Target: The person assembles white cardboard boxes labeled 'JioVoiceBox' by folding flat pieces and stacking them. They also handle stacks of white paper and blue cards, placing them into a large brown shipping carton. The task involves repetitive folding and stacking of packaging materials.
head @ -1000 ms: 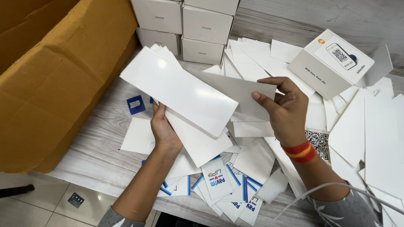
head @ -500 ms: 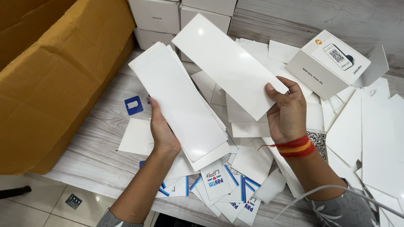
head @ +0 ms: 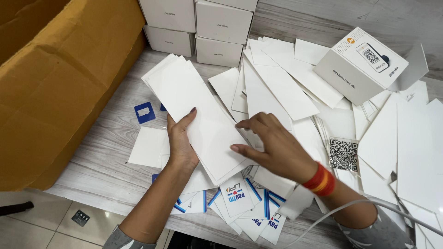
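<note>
The left hand (head: 181, 140) grasped a stack of long white card sheets (head: 198, 117) from beneath, thumb up along its left edge; the fingers under the sheets were hidden, and how many sheets the stack held could not be counted, only several offset edges at its upper left corner. The stack was tilted above the desk (head: 106, 133), its lower end over a fan of small blue-and-white printed cards (head: 240, 198). The right hand (head: 272, 145), a red and orange bangle at its wrist, lay released with fingers spread, the fingertips touching the stack's right edge; whether it pinched anything beneath could not be told. To its right, loose white sheets (head: 295, 92) covered the desk in overlapping layers, partly burying a square black-and-white code card (head: 344, 154). A white printed box (head: 362, 64) sat on that heap. More white boxes (head: 217, 27) stood stacked at the back, their tops cut off by the frame. A large brown carton (head: 55, 83) filled the left side, also cut off. A small blue square piece (head: 144, 112) lay just left of the stack.
</note>
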